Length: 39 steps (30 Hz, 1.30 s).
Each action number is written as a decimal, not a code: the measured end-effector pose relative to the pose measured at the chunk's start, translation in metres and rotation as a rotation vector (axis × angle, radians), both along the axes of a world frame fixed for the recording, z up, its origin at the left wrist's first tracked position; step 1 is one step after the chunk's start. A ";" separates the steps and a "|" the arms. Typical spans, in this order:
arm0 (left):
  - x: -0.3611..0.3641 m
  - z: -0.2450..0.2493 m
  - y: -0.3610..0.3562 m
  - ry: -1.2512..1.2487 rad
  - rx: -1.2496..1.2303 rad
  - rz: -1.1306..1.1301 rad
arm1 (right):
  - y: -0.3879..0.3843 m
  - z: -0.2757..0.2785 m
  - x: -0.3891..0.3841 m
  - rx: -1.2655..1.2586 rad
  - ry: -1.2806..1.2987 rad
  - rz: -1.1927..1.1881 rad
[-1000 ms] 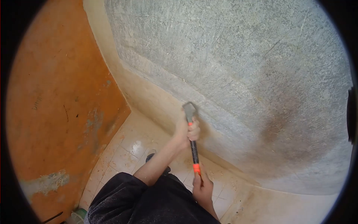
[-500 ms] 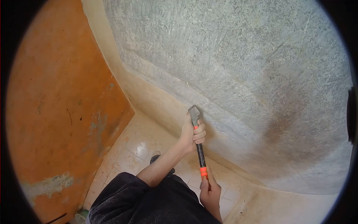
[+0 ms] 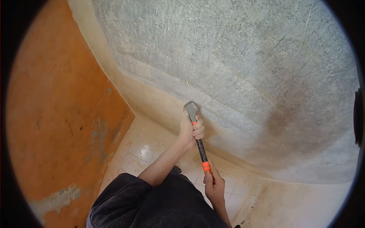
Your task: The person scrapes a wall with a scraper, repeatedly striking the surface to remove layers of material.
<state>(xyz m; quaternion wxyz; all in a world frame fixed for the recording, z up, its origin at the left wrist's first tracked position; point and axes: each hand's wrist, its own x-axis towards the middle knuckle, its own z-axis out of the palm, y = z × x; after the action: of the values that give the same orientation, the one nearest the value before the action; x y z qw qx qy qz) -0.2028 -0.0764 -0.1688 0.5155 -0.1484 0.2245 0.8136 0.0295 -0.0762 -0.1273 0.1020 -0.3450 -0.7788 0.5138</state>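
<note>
A long tool with a black shaft, orange bands and a flat grey head (image 3: pixel 191 109) is held against the wall. Its head lies at the edge where the grey rough surface (image 3: pixel 228 57) meets the beige strip (image 3: pixel 152 93). My left hand (image 3: pixel 191 128) is wrapped round the tool just below the head. Lower down, my right hand (image 3: pixel 215 187) grips the handle by the lower orange band; the handle's end is hidden in the palm.
An orange wall (image 3: pixel 49 114) with scraped patches stands on the left. Below are pale floor tiles (image 3: pixel 133 161) strewn with debris. My dark clothing (image 3: pixel 159 205) fills the bottom centre. A dark object (image 3: pixel 358 117) shows at the right edge.
The tool and both hands have shifted slightly up and left in the view, and the walls have shifted too. Both hands keep their hold on the tool.
</note>
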 end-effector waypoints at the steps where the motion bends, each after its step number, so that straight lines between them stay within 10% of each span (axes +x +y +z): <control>1: 0.000 -0.004 0.001 0.002 0.025 0.004 | -0.001 0.002 0.000 -0.017 0.040 -0.004; 8: -0.004 -0.005 -0.012 0.087 -0.059 -0.112 | -0.023 -0.014 0.004 -0.755 -0.015 -0.068; 18: -0.011 0.000 -0.017 0.079 -0.080 -0.155 | -0.053 -0.023 -0.022 -0.295 -0.150 -0.298; 39: -0.013 0.006 -0.013 -0.019 -0.092 -0.140 | -0.043 -0.013 -0.022 -0.232 -0.183 -0.220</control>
<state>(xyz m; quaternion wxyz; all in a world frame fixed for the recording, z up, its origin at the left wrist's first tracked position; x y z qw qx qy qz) -0.2156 -0.0893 -0.1624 0.5659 -0.1637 0.2663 0.7630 0.0076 -0.1189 -0.1402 0.0459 -0.4829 -0.6780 0.5523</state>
